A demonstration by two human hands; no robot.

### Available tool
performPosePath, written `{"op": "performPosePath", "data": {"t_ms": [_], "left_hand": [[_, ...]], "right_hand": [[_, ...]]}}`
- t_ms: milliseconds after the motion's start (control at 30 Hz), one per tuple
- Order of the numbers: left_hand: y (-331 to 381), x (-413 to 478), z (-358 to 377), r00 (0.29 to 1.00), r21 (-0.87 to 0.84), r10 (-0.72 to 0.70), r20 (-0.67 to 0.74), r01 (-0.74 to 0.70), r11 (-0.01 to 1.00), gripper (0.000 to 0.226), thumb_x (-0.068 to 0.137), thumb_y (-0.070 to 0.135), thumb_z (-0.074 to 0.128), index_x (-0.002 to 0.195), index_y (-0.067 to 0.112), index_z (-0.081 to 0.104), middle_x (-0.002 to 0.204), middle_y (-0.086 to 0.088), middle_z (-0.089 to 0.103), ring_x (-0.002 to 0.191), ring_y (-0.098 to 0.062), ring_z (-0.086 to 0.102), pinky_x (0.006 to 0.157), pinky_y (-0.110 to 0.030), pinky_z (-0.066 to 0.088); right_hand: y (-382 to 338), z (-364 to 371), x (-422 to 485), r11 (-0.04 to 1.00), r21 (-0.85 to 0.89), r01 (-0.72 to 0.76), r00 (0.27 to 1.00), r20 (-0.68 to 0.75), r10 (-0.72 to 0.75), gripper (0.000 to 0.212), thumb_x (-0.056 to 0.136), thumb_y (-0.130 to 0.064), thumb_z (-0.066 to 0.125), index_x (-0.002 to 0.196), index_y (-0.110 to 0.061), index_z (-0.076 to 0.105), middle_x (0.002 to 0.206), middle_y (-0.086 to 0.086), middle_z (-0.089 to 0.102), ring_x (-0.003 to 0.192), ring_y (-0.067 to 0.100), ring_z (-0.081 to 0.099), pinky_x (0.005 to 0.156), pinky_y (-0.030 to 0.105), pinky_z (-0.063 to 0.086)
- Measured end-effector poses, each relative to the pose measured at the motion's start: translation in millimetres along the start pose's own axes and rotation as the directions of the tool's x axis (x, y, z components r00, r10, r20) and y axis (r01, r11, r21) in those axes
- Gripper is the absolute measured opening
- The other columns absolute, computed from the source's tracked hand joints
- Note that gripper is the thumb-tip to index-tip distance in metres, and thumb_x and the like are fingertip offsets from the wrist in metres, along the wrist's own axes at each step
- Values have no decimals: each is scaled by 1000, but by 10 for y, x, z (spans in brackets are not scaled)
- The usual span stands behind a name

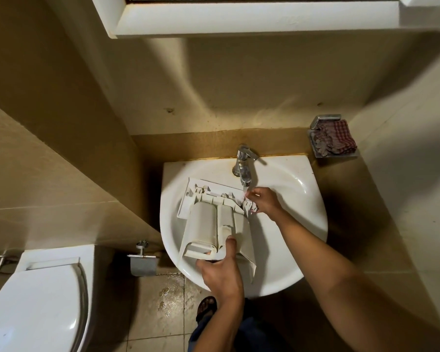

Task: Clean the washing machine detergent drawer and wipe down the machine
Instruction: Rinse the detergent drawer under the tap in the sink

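A detergent drawer [206,224] lies upside down in a white sink [290,189], its front panel toward 12 o'clock under the running tap [244,165]. The person's left hand [221,273] grasps the drawer's near end at 6 o'clock, thumb on top. The right hand [263,201], at 1 o'clock, curls its fingers against the panel's corner; whether they grasp anything cannot be told. A checked cloth [335,139] sits at 2 o'clock, a toilet [36,301] at 8.
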State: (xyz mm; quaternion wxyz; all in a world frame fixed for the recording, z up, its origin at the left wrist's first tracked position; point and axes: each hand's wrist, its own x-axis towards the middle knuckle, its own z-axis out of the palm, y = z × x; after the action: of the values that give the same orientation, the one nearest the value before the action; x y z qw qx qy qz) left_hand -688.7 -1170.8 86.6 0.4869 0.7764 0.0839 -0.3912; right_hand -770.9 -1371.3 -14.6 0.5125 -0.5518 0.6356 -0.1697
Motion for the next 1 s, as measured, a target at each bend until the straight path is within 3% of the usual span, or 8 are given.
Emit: {"op": "performPosePath", "data": {"t_ms": [100, 267, 433, 567, 667, 767, 833, 1000], "left_hand": [[2, 27, 9, 1000, -4, 11, 7, -11, 1000, 63, 69, 49, 80, 108, 8, 52, 96, -7, 65, 89, -26, 60, 72, -31, 41], [-26, 7, 24, 1000, -19, 12, 7, -12, 1000, 63, 69, 47, 82, 109, 9, 51, 98, -5, 65, 94, -28, 61, 79, -34, 45], [-6, -130, 36, 1000, -21, -3, -1, 3, 1000, 66, 67, 47, 83, 110, 10, 48, 99, -5, 63, 92, -27, 59, 78, -33, 42], [14, -133, 16, 1000, -14, 18, -22, -19, 1000, 71, 67, 45, 84, 116, 10, 47, 104, -7, 63, 95, -29, 60, 88, -38, 48], [21, -89, -32, 999, -3, 39, -33, -39, 999, 72, 64, 46, 85, 113, 9, 47, 102, -8, 64, 93, -29, 61, 89, -43, 51], [51, -65, -55, 997, 2, 74, -31, -74, 997, 76, 63, 45, 86, 117, 8, 48, 101, -7, 65, 91, -25, 62, 88, -41, 52], [74, -46, -56, 995, -3, 97, -27, -97, 995, 75, 64, 42, 87, 118, 8, 48, 100, -6, 65, 90, -24, 63, 87, -40, 52], [96, -44, -99, 988, 7, 156, 7, -156, 988, 64, 68, 35, 86, 112, 6, 49, 94, -2, 65, 83, -14, 62, 83, -34, 51]], "right_hand": [[2, 1, 39, 997, -40, 65, 997, -27, -66, 12, 89, -16, 63, 96, -9, 70, 85, 6, 68, 74, 11, 58, 67, 22, 42], [-20, -45, 55, 994, 106, -29, 998, 66, 22, 17, 93, -6, 53, 99, -17, 64, 81, 5, 62, 68, 12, 55, 54, 20, 41], [-96, 39, 1, 946, 290, -146, 989, 72, 130, 19, 85, -1, 64, 95, -16, 61, 74, 3, 61, 64, 13, 55, 51, 20, 43], [-64, 193, 27, 940, 328, -95, 995, 4, 99, 9, 78, -12, 77, 81, -13, 68, 76, 3, 68, 69, 15, 60, 64, 26, 46], [-82, 248, 28, 975, 215, -52, 996, -62, 67, 29, 68, -26, 85, 80, -3, 71, 72, 4, 69, 64, 13, 59, 60, 29, 47], [-82, 244, 2, 991, 135, -21, 1000, -18, 23, 19, 77, -18, 78, 91, -5, 73, 78, 4, 69, 73, 12, 62, 66, 27, 49], [-36, 230, 0, 992, 123, -15, 1000, 6, 14, 14, 86, -13, 69, 97, -6, 72, 81, 6, 67, 78, 17, 61, 73, 33, 51], [-33, 179, -62, 951, 267, -157, 983, 131, 126, 13, 94, -9, 54, 104, -9, 64, 89, 10, 64, 74, 22, 63, 74, 41, 59]]}}
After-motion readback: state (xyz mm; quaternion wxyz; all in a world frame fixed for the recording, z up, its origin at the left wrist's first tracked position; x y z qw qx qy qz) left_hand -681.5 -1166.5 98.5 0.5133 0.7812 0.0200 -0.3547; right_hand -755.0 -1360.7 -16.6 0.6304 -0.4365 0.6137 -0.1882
